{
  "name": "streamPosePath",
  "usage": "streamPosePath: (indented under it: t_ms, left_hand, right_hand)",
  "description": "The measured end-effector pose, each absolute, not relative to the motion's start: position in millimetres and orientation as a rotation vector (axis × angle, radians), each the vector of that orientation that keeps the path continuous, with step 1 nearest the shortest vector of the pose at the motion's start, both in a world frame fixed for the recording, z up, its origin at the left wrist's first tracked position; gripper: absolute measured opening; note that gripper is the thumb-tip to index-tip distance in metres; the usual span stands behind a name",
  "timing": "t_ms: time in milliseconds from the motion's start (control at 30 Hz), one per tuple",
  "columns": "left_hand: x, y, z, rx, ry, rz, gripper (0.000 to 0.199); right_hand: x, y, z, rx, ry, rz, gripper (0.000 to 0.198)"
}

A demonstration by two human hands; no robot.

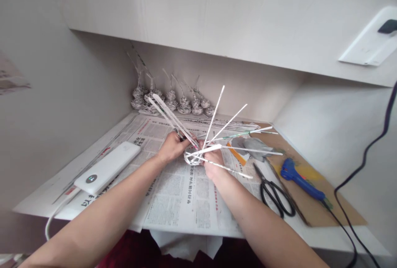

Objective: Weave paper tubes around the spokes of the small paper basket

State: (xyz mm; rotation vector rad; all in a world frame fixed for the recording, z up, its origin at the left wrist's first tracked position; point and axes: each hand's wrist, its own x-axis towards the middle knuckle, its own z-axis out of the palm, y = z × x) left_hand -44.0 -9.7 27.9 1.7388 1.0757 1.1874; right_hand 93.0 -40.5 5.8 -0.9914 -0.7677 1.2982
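A small round weave of rolled newspaper sticks [192, 159] is between my two hands, above the newspaper sheets. Long white paper sticks [214, 115] fan out from it to the upper left, up and to the right. My left hand [173, 146] is closed at the weave's left side, fingertips pinching near the base of the sticks that lean up left. A small dark thing shows by its fingers; I cannot make out what it is. From the right, my right hand [214, 162] grips the weave, its fingers partly hidden behind the sticks.
Newspaper [173, 202] covers the table. Several woven gourd shapes [184, 106] stand at the back wall. On the left lies a white power bank [108, 166] with a cable. Black scissors [273, 195], a blue glue gun [302, 181] on cardboard [322, 212] and a grey scrap [249, 146] lie right.
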Motion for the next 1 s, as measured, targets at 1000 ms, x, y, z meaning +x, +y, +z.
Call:
streamPosePath:
  t_ms: [1000]
  left_hand:
    - [-42.3, -20.8, 30.0, 1.953, 1.219, 1.261, 0.022]
  right_hand:
    - [86.6, -44.9, 6.3, -0.930, -0.844, 1.179, 0.018]
